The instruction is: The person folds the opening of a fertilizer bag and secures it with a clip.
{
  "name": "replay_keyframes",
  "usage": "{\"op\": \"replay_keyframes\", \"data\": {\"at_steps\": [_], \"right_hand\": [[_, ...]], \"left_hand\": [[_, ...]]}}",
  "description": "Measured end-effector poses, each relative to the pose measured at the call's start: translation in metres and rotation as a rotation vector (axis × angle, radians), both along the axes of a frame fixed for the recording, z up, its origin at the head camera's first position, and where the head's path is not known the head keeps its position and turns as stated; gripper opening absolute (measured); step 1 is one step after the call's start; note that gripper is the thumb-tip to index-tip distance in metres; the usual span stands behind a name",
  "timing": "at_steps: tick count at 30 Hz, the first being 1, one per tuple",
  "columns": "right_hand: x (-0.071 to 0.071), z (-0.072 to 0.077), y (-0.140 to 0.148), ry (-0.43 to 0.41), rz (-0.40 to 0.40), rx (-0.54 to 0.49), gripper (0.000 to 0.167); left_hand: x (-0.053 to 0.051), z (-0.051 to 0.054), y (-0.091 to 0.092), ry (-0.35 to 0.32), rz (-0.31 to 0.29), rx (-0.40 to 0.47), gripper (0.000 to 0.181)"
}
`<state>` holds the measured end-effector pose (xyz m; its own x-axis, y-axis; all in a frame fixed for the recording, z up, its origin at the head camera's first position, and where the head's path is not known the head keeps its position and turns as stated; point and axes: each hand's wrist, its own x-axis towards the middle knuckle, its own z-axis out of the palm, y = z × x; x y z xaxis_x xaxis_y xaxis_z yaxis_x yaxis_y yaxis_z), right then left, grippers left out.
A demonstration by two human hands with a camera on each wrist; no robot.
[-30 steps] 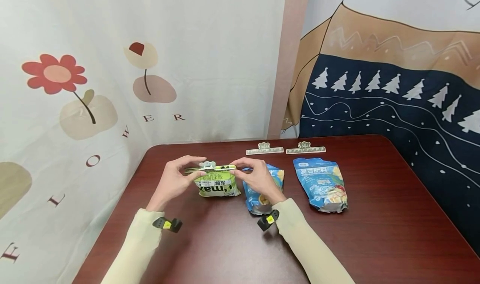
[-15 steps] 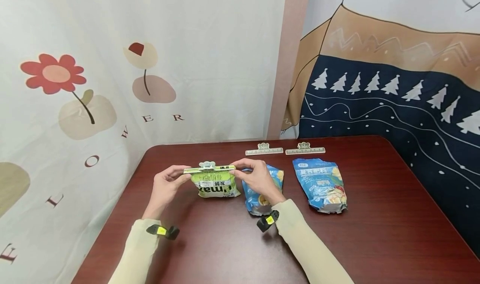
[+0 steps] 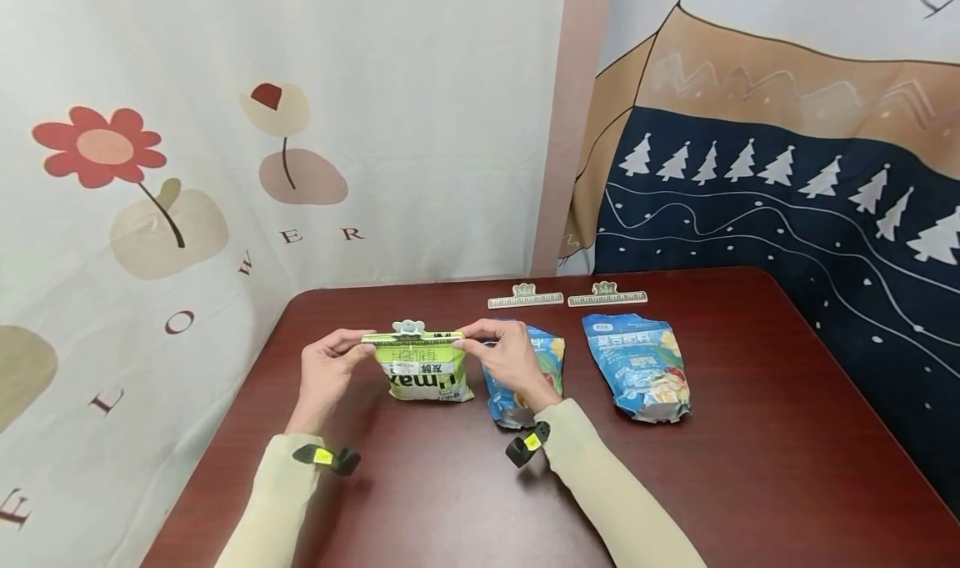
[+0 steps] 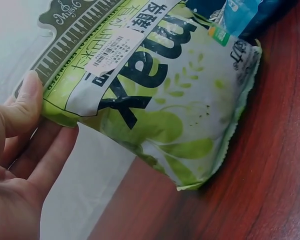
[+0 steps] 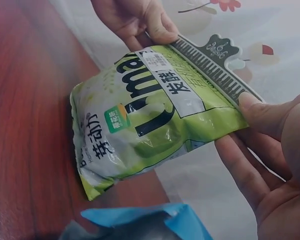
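A green and white bag (image 3: 427,374) with dark lettering hangs or stands upright over the table, label upside down in the head view. Whether its bottom touches the wood I cannot tell. Across its top edge sits a long clip (image 3: 408,334) printed with piano keys, its shaped handle pointing up. My left hand (image 3: 324,378) pinches the clip's left end and the bag corner between thumb and fingers. At the opposite end, my right hand (image 3: 510,358) pinches clip and bag the same way, thumb on the keys in the right wrist view.
One blue bag (image 3: 551,355) lies partly hidden behind my right hand. Farther right lies another blue bag (image 3: 637,368). Two similar keyboard clips, a left clip (image 3: 525,297) and a right clip (image 3: 607,294), rest near the back edge of the brown table (image 3: 750,468). Printed curtains stand behind.
My left hand has slid left along the clip, from near its handle to its end. Since then the bag has come slightly nearer. The right hand has kept its hold.
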<state>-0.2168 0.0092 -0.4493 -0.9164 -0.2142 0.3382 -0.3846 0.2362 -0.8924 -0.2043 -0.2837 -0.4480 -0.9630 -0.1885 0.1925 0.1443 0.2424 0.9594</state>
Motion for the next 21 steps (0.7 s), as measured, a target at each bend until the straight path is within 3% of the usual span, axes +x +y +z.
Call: {"op": "replay_keyframes", "data": {"at_steps": [8,21], "right_hand": [[0.0,0.002,-0.006,-0.168,0.01,-0.012,0.009],[-0.024,0.01,-0.012,-0.485,0.081,-0.132,0.018]], "left_hand": [[-0.002,0.003,-0.003,-0.061,0.007,-0.005,0.031],[-0.022,0.004,-0.013,-0.198,-0.073,0.02,0.026]]}}
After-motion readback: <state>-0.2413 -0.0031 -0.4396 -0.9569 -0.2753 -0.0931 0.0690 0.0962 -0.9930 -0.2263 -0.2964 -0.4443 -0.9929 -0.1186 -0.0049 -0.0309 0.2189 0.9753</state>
